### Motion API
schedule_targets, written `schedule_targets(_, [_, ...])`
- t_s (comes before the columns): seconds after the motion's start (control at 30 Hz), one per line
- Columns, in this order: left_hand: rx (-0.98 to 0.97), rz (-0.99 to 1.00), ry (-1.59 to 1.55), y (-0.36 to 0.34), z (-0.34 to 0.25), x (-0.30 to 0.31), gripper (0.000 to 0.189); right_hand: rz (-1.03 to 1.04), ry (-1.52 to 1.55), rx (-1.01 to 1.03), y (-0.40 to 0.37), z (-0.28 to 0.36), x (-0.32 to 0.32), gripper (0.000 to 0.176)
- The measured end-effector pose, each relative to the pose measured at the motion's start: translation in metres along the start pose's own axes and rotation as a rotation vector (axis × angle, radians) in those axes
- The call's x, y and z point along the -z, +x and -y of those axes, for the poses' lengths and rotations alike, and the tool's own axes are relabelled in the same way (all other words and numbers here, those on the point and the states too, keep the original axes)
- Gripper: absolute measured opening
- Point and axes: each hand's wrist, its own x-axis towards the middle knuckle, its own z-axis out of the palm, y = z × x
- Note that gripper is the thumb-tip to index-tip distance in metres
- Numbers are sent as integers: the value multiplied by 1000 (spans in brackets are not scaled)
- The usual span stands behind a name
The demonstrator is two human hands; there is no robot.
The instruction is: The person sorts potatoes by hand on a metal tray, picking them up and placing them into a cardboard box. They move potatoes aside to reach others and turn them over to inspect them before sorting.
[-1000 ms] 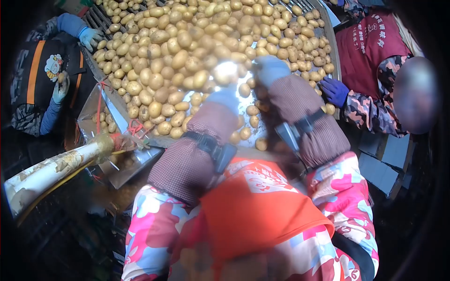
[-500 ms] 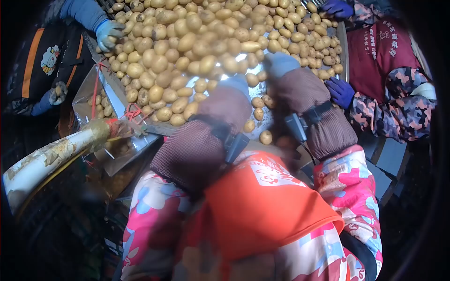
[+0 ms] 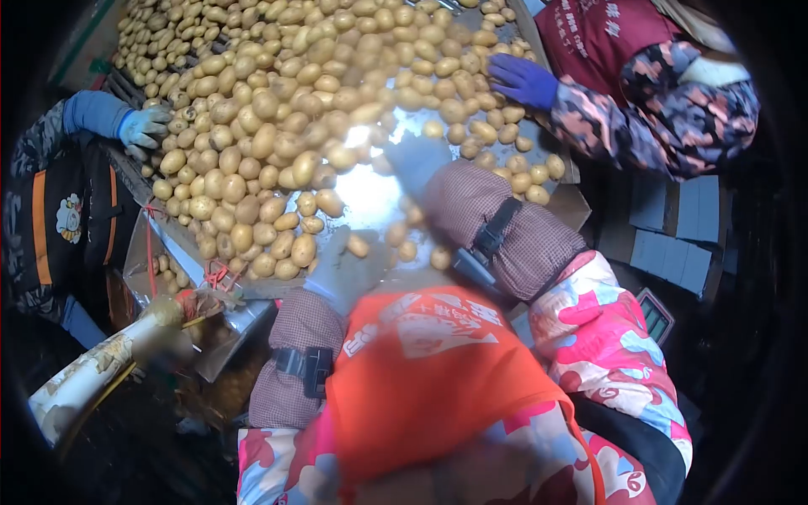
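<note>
My left hand [image 3: 345, 273], in a pale grey-blue glove, is at the near edge of the metal sorting table [image 3: 370, 198]. A small potato [image 3: 358, 246] overlaps its fingers, which are blurred; I cannot tell whether they grip it. Farther in and to the right, my right hand [image 3: 417, 164] reaches over the bare shiny metal, its gloved fingers smeared by motion. A big heap of potatoes [image 3: 252, 118] lies just beyond and left of it. Several loose potatoes [image 3: 407, 251] sit between my hands and along the front.
On the left, a person's gloved hand [image 3: 145, 128] rests at the heap's edge. At right, another person's purple-gloved hand [image 3: 523, 81] reaches over the potatoes. A worn white pipe [image 3: 105, 366] and red string [image 3: 220, 276] are at the near left; cartons [image 3: 673, 257] stand at right.
My view has shifted. My left hand has drawn back to the near edge, and my right hand has come inward over the metal. The purple-gloved hand now reaches over the potatoes.
</note>
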Motion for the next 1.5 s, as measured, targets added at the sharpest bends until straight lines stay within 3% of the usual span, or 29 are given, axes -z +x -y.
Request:
schedule_targets(0.07, [-64,37,-336,3,18,0,58,73,492,-313,-10,11,15,30])
schedule_targets(0.13, [-80,-6,-398,-5,11,-25,60,39,767,-493,-28,48,42,31])
schedule_targets(0.2, [-126,42,-439,2,10,-31,61,-111,807,-536,-54,89,55,31])
schedule_targets(0.3, [-170,211,-464,28,22,-6,62,-90,548,-96,-77,102,23,37])
schedule_targets(0.4, [-109,634,-732,50,51,33,60,-76,632,216,-94,104,47,47])
schedule_targets(0.47, [-549,332,271,57,67,41,56,-27,714,287,-97,99,62,52])
schedule_targets(0.5, [-581,222,524,60,70,43,55,3,752,290,-99,94,65,53])
schedule_targets(0.53, [-596,111,777,60,70,41,54,0,1032,112,-110,90,58,52])
schedule_targets(0.57, [-471,77,772,54,64,33,55,30,1222,-106,-115,82,62,51])
schedule_targets(0.67, [-262,246,399,48,65,40,54,-183,1694,-756,-113,62,74,48])
schedule_targets(0.7, [-129,395,-32,48,62,35,49,-109,1466,-718,-116,48,62,45])
schedule_targets(0.77, [34,480,-490,39,51,18,44,-15,974,-448,-109,30,36,44])
schedule_targets(0.83, [82,362,-548,25,46,8,44,44,439,-7,-94,24,19,47])
schedule_targets(0.93, [30,123,-433,8,44,7,68,244,198,-48,-70,33,8,51])
schedule_targets(0.97, [27,117,-452,3,40,9,63,362,152,-41,-63,32,4,56])
schedule_targets(1.07, [21,130,-515,-6,31,11,50,375,166,-34,-57,28,4,49])
schedule_targets(1.13, [13,142,-556,-13,25,9,42,360,350,-109,-45,20,0,41])
schedule_targets(1.2, [-250,106,46,-31,23,-7,39,267,635,-257,-47,17,2,31])
schedule_targets(1.27, [-388,73,361,-37,23,-11,37,100,1011,-466,-53,14,11,22])
schedule_targets(1.33, [-361,78,279,-32,26,-4,36,38,839,-364,-67,2,11,26])
schedule_targets(1.4, [-221,114,-16,-17,30,14,33,136,368,-174,-91,19,41,39])
schedule_targets(1.5, [-91,322,-337,10,46,54,32,286,-106,21,-109,41,2,50])
